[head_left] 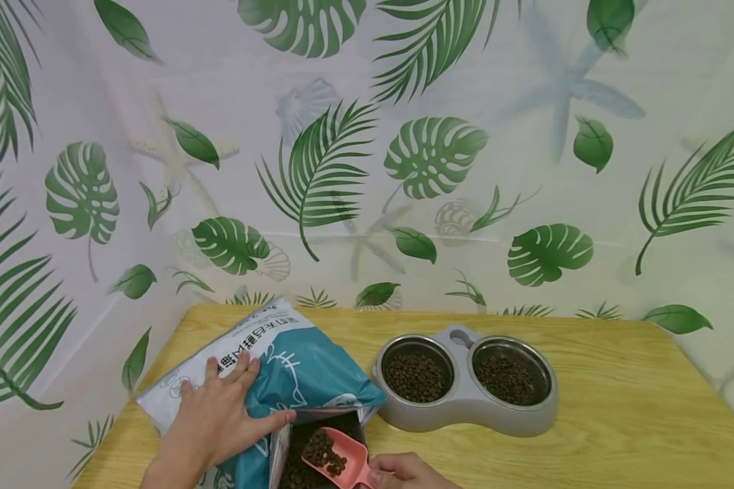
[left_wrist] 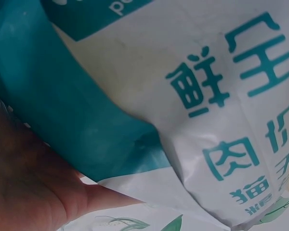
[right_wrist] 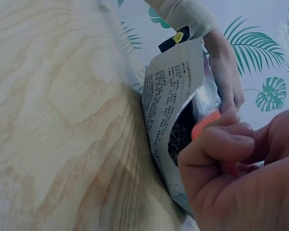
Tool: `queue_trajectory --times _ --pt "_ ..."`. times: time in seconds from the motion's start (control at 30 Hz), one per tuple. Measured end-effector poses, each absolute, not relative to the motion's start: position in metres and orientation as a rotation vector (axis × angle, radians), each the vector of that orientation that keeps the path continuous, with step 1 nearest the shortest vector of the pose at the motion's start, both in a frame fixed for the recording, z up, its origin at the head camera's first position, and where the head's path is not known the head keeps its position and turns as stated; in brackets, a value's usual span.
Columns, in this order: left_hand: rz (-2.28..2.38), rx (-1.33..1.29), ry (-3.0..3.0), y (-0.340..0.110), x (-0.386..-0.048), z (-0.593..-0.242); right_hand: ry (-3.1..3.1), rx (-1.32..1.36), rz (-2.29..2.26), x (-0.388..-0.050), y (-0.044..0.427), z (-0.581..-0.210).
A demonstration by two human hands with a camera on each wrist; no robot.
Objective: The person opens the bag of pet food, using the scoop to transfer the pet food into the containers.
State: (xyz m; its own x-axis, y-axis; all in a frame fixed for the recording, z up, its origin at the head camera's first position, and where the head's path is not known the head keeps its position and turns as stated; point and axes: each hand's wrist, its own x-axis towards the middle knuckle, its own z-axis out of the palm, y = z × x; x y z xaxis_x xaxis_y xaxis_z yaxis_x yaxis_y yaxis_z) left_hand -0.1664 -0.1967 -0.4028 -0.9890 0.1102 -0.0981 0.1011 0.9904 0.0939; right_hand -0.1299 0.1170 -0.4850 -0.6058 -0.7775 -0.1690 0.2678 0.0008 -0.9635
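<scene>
A teal and white bag of cat food (head_left: 321, 363) lies on its side at the table's left, its mouth facing the person. Across its upper face rests my left hand (head_left: 211, 414), fingers spread and thumb near the edge of the mouth. My right hand (head_left: 412, 472) grips the handle of a pink scoop (head_left: 350, 451), also partly seen in the right wrist view. Brown kibble fills part of the scoop, which is at the bag's mouth, above more kibble (head_left: 293, 465) inside. In the left wrist view the bag (left_wrist: 91, 125) covers most of the picture.
Right of the bag stands a grey double feeder (head_left: 459, 420) with two metal bowls, each holding brown kibble. Both stand on a wood-grain table (head_left: 624, 401). A leaf-patterned cloth (head_left: 342, 170) hangs behind and at the sides.
</scene>
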Motion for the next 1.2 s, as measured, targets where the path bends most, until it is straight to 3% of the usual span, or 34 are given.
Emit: queue_trajectory --times 0.47,0.8,1.0,1.2 --pt "0.141 0.15 3.031 -0.196 -0.167 -0.405 1.35 -0.648 -1.819 -0.13 0.132 -0.458" --pt "0.142 0.162 3.051 -0.198 -0.167 -0.404 1.838 -0.398 -1.734 -0.142 0.184 -0.427" --pt "0.145 0.162 3.053 -0.198 -0.167 -0.405 2.038 -0.354 -1.696 -0.15 0.228 -0.422" --pt "0.145 0.165 3.049 -0.197 -0.167 -0.403 2.345 -0.104 -1.5 -0.156 0.267 -0.424"
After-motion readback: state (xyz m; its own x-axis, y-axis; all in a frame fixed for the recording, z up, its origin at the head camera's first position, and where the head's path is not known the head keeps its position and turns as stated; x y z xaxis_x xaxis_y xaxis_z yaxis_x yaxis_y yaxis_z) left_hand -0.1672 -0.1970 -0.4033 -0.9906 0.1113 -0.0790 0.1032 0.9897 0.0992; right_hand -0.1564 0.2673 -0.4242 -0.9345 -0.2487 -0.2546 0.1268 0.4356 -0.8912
